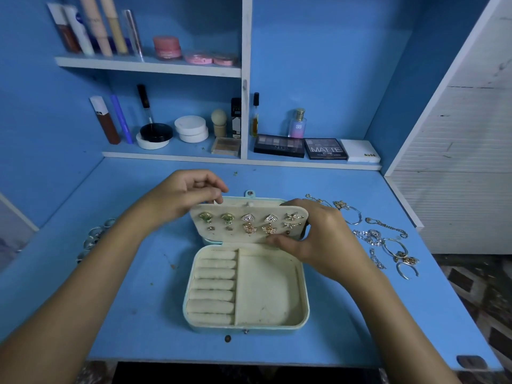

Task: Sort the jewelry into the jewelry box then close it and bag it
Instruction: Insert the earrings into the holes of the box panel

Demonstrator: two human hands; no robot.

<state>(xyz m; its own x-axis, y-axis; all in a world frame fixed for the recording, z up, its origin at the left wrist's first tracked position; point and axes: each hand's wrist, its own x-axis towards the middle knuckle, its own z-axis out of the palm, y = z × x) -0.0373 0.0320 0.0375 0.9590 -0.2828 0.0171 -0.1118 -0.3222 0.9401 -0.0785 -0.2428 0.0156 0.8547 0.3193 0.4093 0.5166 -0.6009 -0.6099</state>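
Open box (246, 295) sitting mid-surface (138, 314), ring rolls down its left side, bare tray on its right, nothing loaded in either. Just behind, earring panel (248, 224) tilted up from the hinge, earrings (249, 221) pinned across it in two rows. Right hand (313, 239) gripping the panel's right edge, thumb pressed at the lower corner, fingers curled over the top. Left hand (182, 195) pinching the panel's upper left corner between thumb and forefinger. Lid (250, 200) lying back behind the panel, snap tab poking out at the far edge. Out right, chains and bangles (388, 239) scattered loose on the surface, well clear of the box. Out left, rings (95, 236) clustered near the forearm. Farther back, palettes (299, 147) and bottles along the low shelf (171, 156), tubes and pink jars on the high one.
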